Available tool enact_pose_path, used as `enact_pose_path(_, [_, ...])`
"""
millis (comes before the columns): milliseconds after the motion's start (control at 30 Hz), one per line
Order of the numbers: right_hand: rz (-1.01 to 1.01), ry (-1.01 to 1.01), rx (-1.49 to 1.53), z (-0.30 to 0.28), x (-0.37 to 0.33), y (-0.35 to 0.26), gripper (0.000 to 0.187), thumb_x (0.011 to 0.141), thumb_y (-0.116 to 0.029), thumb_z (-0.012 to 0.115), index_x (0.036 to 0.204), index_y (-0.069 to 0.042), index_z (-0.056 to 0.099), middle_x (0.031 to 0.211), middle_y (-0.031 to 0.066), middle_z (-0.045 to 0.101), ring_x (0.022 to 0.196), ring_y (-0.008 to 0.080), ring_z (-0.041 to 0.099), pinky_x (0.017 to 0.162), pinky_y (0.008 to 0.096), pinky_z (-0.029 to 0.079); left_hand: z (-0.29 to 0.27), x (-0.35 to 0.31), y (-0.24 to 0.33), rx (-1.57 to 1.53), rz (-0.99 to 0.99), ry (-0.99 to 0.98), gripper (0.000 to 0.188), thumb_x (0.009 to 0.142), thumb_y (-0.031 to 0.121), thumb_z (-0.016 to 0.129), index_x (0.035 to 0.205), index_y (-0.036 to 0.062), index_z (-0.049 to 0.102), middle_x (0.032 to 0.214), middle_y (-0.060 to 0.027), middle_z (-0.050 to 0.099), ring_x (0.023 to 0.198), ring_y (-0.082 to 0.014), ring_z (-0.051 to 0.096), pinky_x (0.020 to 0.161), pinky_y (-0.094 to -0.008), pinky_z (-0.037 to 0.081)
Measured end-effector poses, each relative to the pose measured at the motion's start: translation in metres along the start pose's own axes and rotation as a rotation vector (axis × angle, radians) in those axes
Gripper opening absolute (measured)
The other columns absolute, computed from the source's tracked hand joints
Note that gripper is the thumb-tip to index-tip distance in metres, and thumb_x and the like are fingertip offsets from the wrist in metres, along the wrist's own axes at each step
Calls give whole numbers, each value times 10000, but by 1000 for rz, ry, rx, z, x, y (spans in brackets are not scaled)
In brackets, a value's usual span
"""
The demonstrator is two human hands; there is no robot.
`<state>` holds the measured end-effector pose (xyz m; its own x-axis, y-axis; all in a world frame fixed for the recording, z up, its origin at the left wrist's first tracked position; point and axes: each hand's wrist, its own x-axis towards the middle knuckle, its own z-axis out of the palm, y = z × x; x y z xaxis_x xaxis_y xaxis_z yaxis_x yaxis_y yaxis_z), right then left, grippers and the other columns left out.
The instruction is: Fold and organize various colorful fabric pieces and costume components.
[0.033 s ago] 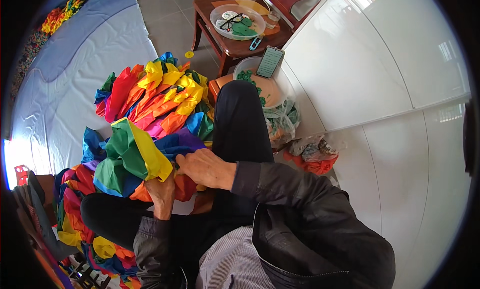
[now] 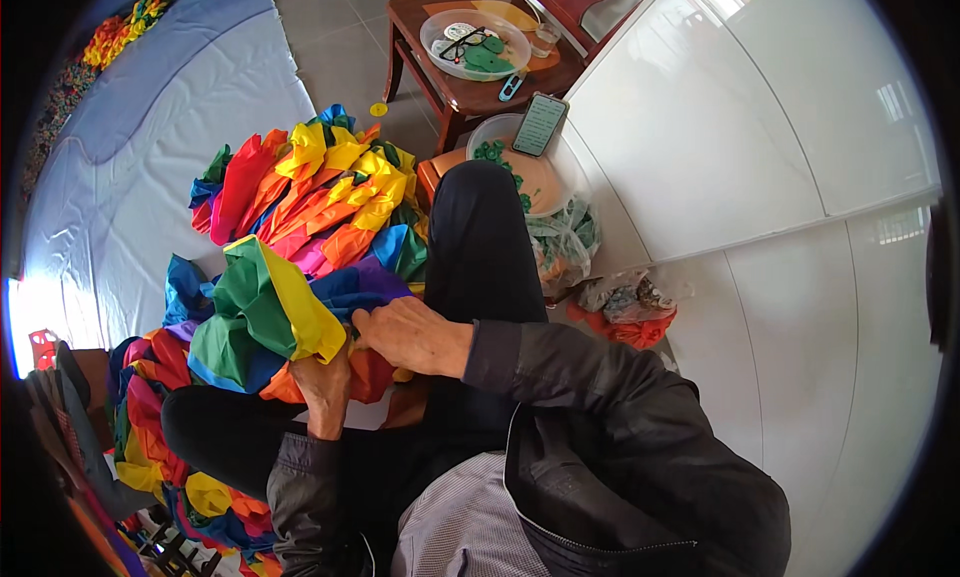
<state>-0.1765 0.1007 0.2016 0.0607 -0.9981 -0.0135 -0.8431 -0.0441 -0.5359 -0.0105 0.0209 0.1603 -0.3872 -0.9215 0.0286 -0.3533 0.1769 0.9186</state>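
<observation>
Over my lap lies a rainbow-striped cloth (image 2: 258,297) with green, yellow, blue, purple and orange bands, bunched up. My left hand (image 2: 322,382) is closed on its edge from below, and a yellow and green fold covers its fingertips. Close beside it, my right hand (image 2: 415,335) is bent over the cloth with thumb and fingers pinched together at the blue and purple part. Whatever small piece may sit between those fingertips is hidden. Just beyond rests a large heap of similar coloured cloth (image 2: 325,192).
More coloured cloth (image 2: 150,397) spills beside my left knee. A pale sheet (image 2: 130,167) spreads at the left. On a wooden chair (image 2: 415,27) sits a plastic basin (image 2: 500,67) with glasses and green pieces. A phone (image 2: 540,124) leans on another basin (image 2: 545,192), near plastic bags (image 2: 565,242) and a white wall.
</observation>
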Motion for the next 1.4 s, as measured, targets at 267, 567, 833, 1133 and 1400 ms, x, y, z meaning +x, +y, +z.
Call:
enact_pose_path(267, [-111,3,-2,2,-8,1,325,892,-194,681,1042,22,490,814,183,628,699,383,664,614,447,532,0,-3,-9,-8,62,-15,346,827,107,823,1114,2,660,974,-84,724,899,-218,698,797,-347,542])
enact_pose_path(567, [-73,61,-17,6,-10,-8,172,908,-86,563,1010,44,514,778,209,656,694,375,701,602,447,562,-1,-2,-5,5,67,-20,330,835,128,822,1099,6,666,951,-79,727,875,-225,706,792,-352,548])
enact_pose_path(833, [24,126,31,33,-16,-11,170,905,-93,555,994,45,515,780,212,640,672,388,678,580,466,537,-1,-2,-7,11,80,-27,292,834,126,825,1051,1,676,920,-83,728,844,-223,709,755,-355,548])
enact_pose_path(1133, [223,164,150,36,-14,-18,213,995,-179,516,911,16,538,720,257,626,631,410,655,548,500,509,3,-2,-18,2,190,14,297,815,110,835,1041,-2,678,916,-89,733,827,-227,717,740,-363,553])
enact_pose_path(1400, [681,59,970,29,-9,-22,380,1044,-304,485,893,28,590,655,275,611,613,443,643,568,525,514,4,-3,-14,263,476,82,373,753,133,849,1078,30,699,964,-134,753,889,-309,743,794,-409,577])
